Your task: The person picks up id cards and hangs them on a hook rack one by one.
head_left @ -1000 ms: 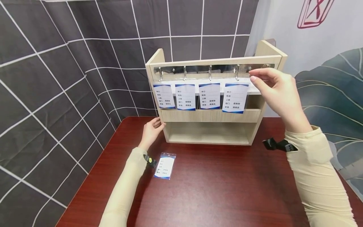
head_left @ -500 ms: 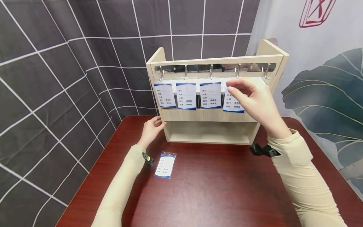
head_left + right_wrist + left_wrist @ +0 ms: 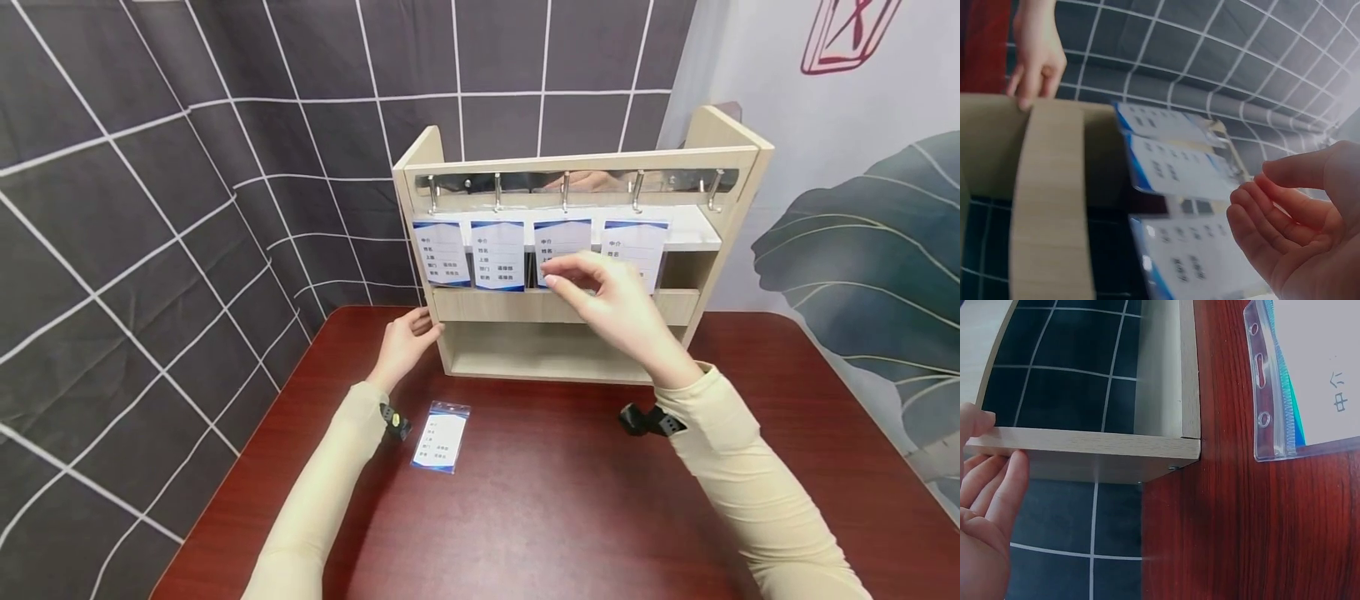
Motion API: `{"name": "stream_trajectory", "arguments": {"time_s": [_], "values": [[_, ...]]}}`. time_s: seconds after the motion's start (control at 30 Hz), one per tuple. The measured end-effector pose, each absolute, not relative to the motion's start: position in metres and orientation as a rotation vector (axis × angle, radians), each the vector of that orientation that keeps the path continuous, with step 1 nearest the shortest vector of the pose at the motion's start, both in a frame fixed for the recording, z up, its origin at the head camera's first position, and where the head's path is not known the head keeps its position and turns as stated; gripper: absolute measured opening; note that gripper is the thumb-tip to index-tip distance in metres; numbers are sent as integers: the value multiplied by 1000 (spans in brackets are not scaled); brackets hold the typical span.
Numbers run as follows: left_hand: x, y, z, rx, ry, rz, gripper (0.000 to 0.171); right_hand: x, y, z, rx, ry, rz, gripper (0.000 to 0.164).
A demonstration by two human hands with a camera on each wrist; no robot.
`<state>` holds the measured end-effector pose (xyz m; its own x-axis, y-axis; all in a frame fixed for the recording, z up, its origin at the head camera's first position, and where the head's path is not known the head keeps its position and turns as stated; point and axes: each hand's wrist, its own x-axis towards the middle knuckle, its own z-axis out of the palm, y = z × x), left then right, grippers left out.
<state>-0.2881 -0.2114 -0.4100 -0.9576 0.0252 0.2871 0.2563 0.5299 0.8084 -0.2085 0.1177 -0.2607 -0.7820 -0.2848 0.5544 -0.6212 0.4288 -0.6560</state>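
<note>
My left hand (image 3: 405, 343) grips the left side panel of a wooden rack (image 3: 480, 304). In the left wrist view, the thumb lies on the panel's front edge and the fingers (image 3: 1013, 487) on its outer face. My right hand (image 3: 611, 308) is in the air in front of the hanging badges, fingers loosely bent, holding nothing. Several clear-sleeved badges hang in a row from the rack's metal hooks; the right hand partly hides the third badge (image 3: 562, 233) and the fourth badge (image 3: 641, 242). The rightmost hook (image 3: 715, 192) bears no badge.
Another badge (image 3: 440, 437) lies flat on the red-brown table (image 3: 540, 492), near the left forearm. A dark gridded cloth (image 3: 315, 217) hangs behind and at the left. The rack's lower compartment (image 3: 517, 350) faces forward.
My right hand has moved left and down from near the rightmost hook, across the fourth badge to the third. The left hand has stayed on the rack.
</note>
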Motion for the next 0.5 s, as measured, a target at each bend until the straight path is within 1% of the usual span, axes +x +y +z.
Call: {"name": "stream_trajectory", "arguments": {"time_s": [0.27,0.5], "values": [[-290,-212,-413,-245,-2516,-1388,50,-212,98,-290,792,-2359,1319,18],[-288,-212,-412,-243,-2519,-1385,51,-217,86,-316,740,-2438,1363,20]]}}
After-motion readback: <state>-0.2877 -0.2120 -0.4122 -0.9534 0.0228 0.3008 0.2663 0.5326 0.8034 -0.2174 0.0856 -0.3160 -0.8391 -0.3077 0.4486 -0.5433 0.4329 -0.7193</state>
